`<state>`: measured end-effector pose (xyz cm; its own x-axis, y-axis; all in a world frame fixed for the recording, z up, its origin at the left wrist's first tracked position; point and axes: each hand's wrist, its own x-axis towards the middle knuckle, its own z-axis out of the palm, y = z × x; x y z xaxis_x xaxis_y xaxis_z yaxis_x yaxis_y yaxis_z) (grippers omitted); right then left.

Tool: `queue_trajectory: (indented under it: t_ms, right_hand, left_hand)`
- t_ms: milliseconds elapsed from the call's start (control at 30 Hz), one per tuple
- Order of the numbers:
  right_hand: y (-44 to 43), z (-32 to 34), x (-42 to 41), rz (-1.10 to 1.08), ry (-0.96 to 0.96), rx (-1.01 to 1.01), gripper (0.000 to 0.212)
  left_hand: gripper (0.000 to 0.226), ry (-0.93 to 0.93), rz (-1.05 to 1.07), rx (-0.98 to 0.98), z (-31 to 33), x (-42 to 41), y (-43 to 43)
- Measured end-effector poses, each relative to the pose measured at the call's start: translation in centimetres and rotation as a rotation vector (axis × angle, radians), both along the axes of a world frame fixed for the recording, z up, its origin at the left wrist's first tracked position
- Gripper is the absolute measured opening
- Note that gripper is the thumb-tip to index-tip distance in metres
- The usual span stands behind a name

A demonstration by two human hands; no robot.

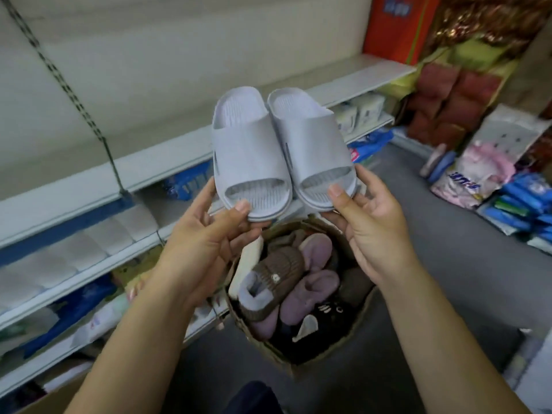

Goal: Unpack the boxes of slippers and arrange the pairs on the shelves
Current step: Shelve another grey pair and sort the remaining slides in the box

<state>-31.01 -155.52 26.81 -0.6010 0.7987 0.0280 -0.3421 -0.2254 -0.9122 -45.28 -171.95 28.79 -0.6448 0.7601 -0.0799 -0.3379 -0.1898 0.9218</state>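
Head view: the left hand [206, 237] and right hand [370, 228] each pinch a toe of the grey slides [251, 144] (one pair, unshelved); the cardboard box [282, 362] looks mostly full.

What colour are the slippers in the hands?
Pale grey-blue slippers, seen best in the head view.

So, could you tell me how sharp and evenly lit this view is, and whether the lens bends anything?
Head view: the slippers, left hand and right hand are fairly sharp in soft, even light, with no glare. Head view: the shelves bow from wide-angle distortion and blur toward the edges. Head view: the inside of the box is dim.
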Motion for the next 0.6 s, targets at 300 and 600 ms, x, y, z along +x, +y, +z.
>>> queue_trajectory:
  t_ms: [300,600]
  right_hand:
    - [11.7,5.9,3.3,-0.118,0.062,0.190,0.076]
    - [27.3,11.2,5.0,0.055,0.128,0.249,0.072]
  left_hand:
    - [0.058,0.178,-0.049,0.123,6.1,0.5,13.1]
    - [0.054,0.366,0.164,0.104,11.6,3.9,26.3]
